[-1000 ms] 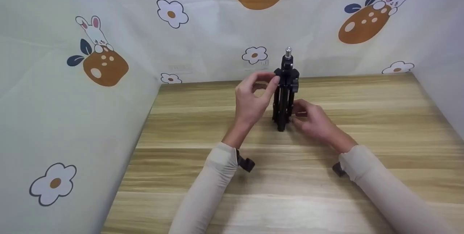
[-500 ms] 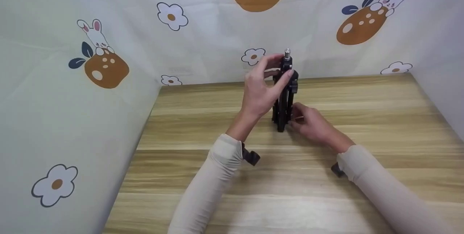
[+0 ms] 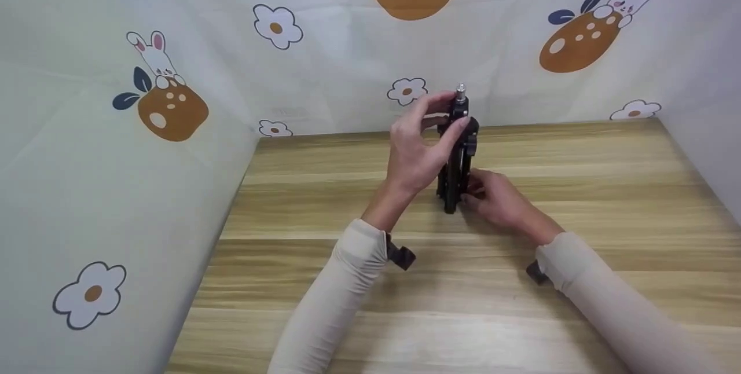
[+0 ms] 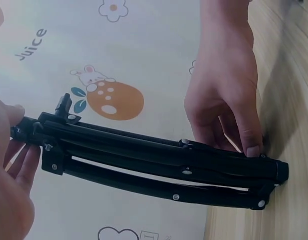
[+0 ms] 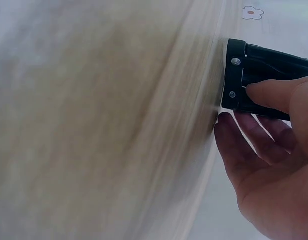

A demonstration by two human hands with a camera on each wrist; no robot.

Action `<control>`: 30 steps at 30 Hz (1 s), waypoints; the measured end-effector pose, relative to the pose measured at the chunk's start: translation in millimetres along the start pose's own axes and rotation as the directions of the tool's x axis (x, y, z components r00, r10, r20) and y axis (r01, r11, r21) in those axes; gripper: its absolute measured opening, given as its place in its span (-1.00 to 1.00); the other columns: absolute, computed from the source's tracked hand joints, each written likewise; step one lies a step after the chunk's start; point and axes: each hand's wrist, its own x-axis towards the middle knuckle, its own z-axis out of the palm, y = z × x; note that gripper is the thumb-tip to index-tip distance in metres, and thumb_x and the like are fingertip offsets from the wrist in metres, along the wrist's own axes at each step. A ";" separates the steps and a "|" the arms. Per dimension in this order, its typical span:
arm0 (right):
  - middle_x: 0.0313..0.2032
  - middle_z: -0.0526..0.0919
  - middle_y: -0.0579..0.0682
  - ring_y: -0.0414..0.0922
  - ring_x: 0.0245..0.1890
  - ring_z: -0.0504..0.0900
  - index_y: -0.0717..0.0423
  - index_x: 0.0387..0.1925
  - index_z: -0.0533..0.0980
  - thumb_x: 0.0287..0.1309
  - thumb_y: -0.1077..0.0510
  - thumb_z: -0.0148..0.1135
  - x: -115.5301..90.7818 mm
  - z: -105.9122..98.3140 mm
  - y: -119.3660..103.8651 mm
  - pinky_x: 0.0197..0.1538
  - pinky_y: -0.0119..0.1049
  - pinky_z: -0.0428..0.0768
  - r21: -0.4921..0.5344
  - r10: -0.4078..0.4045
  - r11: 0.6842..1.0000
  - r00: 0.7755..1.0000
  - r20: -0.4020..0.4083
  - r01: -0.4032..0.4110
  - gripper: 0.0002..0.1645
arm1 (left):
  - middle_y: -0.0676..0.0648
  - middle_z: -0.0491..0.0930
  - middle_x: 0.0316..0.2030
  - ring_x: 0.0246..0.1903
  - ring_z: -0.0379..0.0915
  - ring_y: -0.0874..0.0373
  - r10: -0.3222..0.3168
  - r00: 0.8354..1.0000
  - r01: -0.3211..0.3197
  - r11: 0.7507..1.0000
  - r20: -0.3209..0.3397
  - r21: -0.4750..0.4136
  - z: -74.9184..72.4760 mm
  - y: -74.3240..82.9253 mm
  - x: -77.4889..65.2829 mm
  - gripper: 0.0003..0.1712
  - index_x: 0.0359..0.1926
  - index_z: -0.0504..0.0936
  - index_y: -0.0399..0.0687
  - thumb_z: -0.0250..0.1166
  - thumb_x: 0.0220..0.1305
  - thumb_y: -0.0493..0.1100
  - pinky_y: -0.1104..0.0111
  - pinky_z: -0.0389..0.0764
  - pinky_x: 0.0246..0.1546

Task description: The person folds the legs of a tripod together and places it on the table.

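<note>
A folded black tripod stand [image 3: 453,171] is held nearly upright on the wooden table, its silver stud [image 3: 461,91] pointing up. My left hand [image 3: 414,148] grips the stand just under that stud, thumb on the near side and fingers behind. Low on the stand, my right hand [image 3: 501,197] pinches the bottom ends of the folded legs. The right wrist view has the right thumb [image 5: 274,95] lying against a leg, with the other fingers curled beneath. In the left wrist view, a small black knob [image 4: 63,104] sticks out near the collar.
The wood-grain table [image 3: 324,189] runs back to a pale patterned cloth [image 3: 336,73] close behind the stand. Another cloth wall [image 3: 104,200] borders the left side. Black wrist mounts [image 3: 401,255] jut from both sleeves.
My left hand has moved right and up from the stand's left side to take hold of its neck. The stand's top sits slightly lower in view. My right hand stays by the leg ends.
</note>
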 end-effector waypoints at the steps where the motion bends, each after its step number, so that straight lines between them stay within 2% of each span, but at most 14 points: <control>1: 0.02 0.82 0.20 0.15 0.08 0.81 0.24 0.17 0.61 0.43 0.34 0.31 0.0 -0.1 0.2 0.24 0.11 0.80 0.004 -0.001 1.000 1.000 0.002 0.001 -0.68 | -0.22 0.77 0.07 0.02 0.77 0.12 0.002 1.000 -0.002 1.000 -0.009 -0.008 -0.7 0.2 -0.6 -0.53 0.24 0.63 -0.28 0.51 0.40 -0.23 0.38 0.83 0.10; 6: 0.05 0.80 0.20 0.15 0.12 0.79 0.22 0.15 0.61 0.45 0.33 0.29 -1.0 -1.3 1.6 0.28 0.11 0.78 0.005 0.014 1.000 1.000 0.015 -0.014 -0.71 | -0.24 0.77 0.04 0.04 0.75 0.08 -0.001 0.999 -0.001 0.999 -0.045 -0.036 -4.6 -1.0 -3.3 -0.54 0.24 0.63 -0.30 0.50 0.40 -0.26 0.34 0.83 0.12; 14: 0.09 0.77 0.26 0.21 0.17 0.76 0.29 0.20 0.57 0.47 0.34 0.27 -3.8 -5.3 2.5 0.34 0.17 0.74 -0.010 0.006 1.000 1.000 0.023 -0.006 -0.66 | -0.23 0.76 0.08 0.09 0.73 0.13 -0.056 0.992 0.047 0.996 -0.113 -0.078 -17.6 -8.5 -8.4 -0.53 0.25 0.62 -0.28 0.51 0.39 -0.26 0.28 0.84 0.13; 22: 0.19 0.72 0.37 0.29 0.23 0.74 0.40 0.23 0.55 0.46 0.39 0.23 -3.3 -15.7 4.1 0.34 0.09 0.74 0.027 0.023 0.999 1.000 0.005 -0.023 -0.64 | -0.25 0.74 0.13 0.13 0.73 0.06 -0.136 0.969 0.108 0.984 -0.206 -0.143 -34.4 -21.2 -13.9 -0.51 0.25 0.60 -0.31 0.51 0.37 -0.31 0.22 0.85 0.14; 30: 0.20 0.70 0.40 0.32 0.25 0.72 0.41 0.23 0.53 0.45 0.41 0.23 -3.8 -21.7 5.1 0.34 0.07 0.73 0.022 0.025 0.999 1.000 0.000 -0.025 -0.63 | -0.27 0.72 0.18 0.17 0.73 0.02 -0.172 0.955 0.134 0.977 -0.241 -0.164 -45.2 -29.3 -21.3 -0.49 0.28 0.56 -0.34 0.49 0.39 -0.32 0.20 0.84 0.17</control>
